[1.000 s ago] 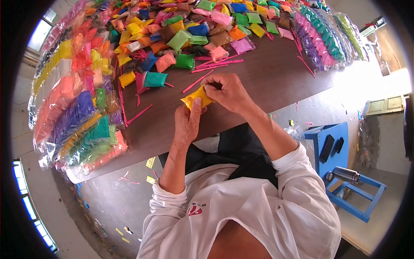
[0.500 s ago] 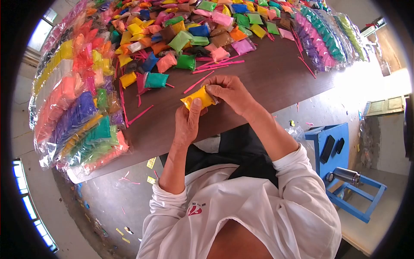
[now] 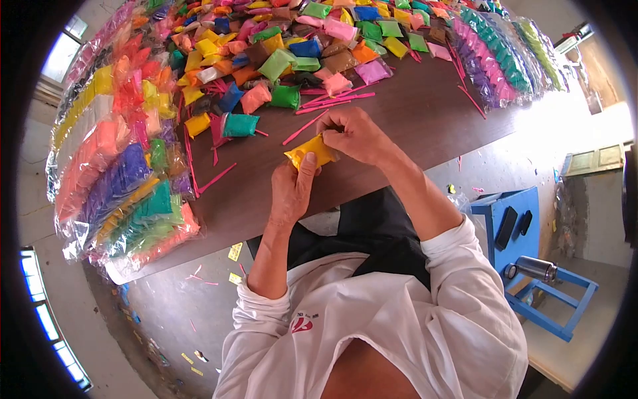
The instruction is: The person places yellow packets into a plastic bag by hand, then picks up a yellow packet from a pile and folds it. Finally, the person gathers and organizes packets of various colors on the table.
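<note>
A small yellow packet (image 3: pixel 310 154), soft and shiny, is held up over the near part of the brown table (image 3: pixel 412 113). My left hand (image 3: pixel 292 186) grips it from below, thumb lying across its front. At its upper right end my right hand (image 3: pixel 355 136) pinches the packet's edge between curled fingers; the exact spot is partly hidden. Just beyond my hands lie thin pink plastic sticks (image 3: pixel 332 103). Left of them rests a teal packet (image 3: pixel 240 125) beside an orange-yellow packet (image 3: pixel 197 124).
A heap of coloured packets (image 3: pixel 286 60) covers the table's far side. Clear bags of packets line the left (image 3: pixel 106 166) and right (image 3: pixel 492 60). At the right a blue stool (image 3: pixel 508 219) bears dark flat objects, with a metal flask (image 3: pixel 535 268) near it.
The yellow packet has shifted slightly right and down with my left hand. My right hand has curled more tightly at its upper end.
</note>
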Motion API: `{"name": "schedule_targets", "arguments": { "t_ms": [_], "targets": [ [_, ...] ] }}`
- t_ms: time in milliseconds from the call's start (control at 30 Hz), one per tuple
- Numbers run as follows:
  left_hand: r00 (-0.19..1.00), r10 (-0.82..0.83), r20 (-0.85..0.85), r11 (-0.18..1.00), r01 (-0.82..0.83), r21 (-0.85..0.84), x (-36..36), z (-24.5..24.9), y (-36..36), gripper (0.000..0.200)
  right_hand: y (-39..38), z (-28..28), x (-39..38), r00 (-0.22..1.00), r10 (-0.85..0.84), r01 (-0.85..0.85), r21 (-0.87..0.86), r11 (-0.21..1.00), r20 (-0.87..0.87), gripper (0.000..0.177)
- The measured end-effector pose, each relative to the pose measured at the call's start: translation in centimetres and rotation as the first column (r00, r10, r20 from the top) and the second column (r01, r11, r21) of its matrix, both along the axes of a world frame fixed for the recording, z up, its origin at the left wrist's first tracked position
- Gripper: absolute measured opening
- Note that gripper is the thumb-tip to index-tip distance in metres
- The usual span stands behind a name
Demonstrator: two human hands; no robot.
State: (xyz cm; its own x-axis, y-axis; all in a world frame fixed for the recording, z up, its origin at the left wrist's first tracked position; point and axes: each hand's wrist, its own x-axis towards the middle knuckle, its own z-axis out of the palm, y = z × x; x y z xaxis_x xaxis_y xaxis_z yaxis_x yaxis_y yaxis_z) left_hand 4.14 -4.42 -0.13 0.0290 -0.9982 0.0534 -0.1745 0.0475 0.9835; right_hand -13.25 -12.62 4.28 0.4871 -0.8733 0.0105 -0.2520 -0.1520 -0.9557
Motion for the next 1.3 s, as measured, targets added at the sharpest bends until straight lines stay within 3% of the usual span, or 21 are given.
{"name": "schedule_targets", "arguments": {
  "t_ms": [167, 233, 367, 500, 567, 633, 733, 767, 867, 933, 1000, 1067, 1167, 1300],
  "targets": [
    [0.994, -0.008, 0.111, 0.999, 0.012, -0.029, 0.0, 0.2, 0.0, 0.053, -0.3, -0.7, -1.0, 1.000, 0.010, -0.010, 0.005, 1.000, 0.023, 0.012],
    [0.999, -0.021, 0.048, 1.000, 0.022, -0.019, 0.0, -0.4, 0.0, 0.054, -0.1, 0.1, -1.5, 1.000, 0.005, -0.005, 0.007, 1.000, -0.028, 0.013],
    [0.978, -0.077, -0.196, 0.997, 0.079, -0.001, 0.5, 0.6, 0.1, 0.049, -0.9, -0.3, -4.4, 0.979, -0.194, 0.187, -0.095, 0.978, -0.070, 0.016],
    [0.988, -0.058, -0.145, 0.998, 0.060, 0.009, 0.2, 1.1, 0.2, 0.048, 2.2, 2.8, -8.6, 0.909, -0.416, 0.417, 0.060, 0.907, -0.023, 0.018],
    [0.985, -0.042, -0.165, 0.999, 0.045, 0.013, -0.2, 1.4, 0.3, 0.048, 3.9, 2.4, -11.9, 0.866, -0.494, 0.498, 0.047, 0.866, -0.082, 0.024],
    [0.986, -0.059, -0.154, 0.998, 0.063, 0.020, -0.1, 1.2, 0.3, 0.050, 5.0, 0.8, -17.0, 0.777, -0.508, 0.583, 0.120, 0.804, -0.373, 0.023],
    [0.988, -0.073, -0.134, 0.997, 0.077, 0.027, 0.1, 0.8, 0.1, 0.051, 6.9, 1.9, -18.0, 0.422, -0.577, 0.550, -0.309, 0.776, -0.699, 0.025],
    [0.989, -0.077, -0.127, 0.996, 0.081, 0.029, 0.2, 0.7, 0.1, 0.051, 7.4, 0.1, -18.0, 0.604, -0.732, 0.515, -0.545, 0.661, -0.316, 0.023],
    [0.994, -0.071, -0.083, 0.997, 0.074, 0.035, 0.3, 0.2, 0.1, 0.051, 7.0, 0.8, -14.3, 0.777, -0.616, 0.544, -0.351, 0.762, -0.132, 0.022],
    [0.997, -0.057, -0.060, 0.997, 0.060, 0.046, 0.1, 0.7, 0.1, 0.051, 6.0, 1.0, -11.1, 0.889, -0.451, 0.426, -0.225, 0.876, -0.075, 0.021],
    [0.997, -0.047, -0.062, 0.998, 0.049, 0.038, 0.1, 1.0, 0.2, 0.050, 4.9, 1.0, -7.5, 0.941, -0.336, 0.331, -0.114, 0.937, -0.032, 0.023],
    [0.995, -0.045, -0.092, 0.999, 0.046, 0.016, 0.0, 1.1, 0.3, 0.049, 3.9, 0.7, -4.6, 0.973, -0.195, 0.191, 0.043, 0.981, 0.119, 0.026],
    [0.989, -0.050, -0.140, 0.999, 0.052, 0.013, 0.0, 1.2, 0.3, 0.053, 2.8, -0.4, -1.6, 0.956, -0.130, 0.080, 0.196, 0.977, 0.261, 0.028],
    [0.980, -0.077, -0.183, 0.997, 0.081, 0.018, 0.3, 1.1, 0.2, 0.052, 2.0, -0.7, -0.8, 0.963, -0.131, 0.059, 0.290, 0.955, 0.236, 0.026]
  ]
}}
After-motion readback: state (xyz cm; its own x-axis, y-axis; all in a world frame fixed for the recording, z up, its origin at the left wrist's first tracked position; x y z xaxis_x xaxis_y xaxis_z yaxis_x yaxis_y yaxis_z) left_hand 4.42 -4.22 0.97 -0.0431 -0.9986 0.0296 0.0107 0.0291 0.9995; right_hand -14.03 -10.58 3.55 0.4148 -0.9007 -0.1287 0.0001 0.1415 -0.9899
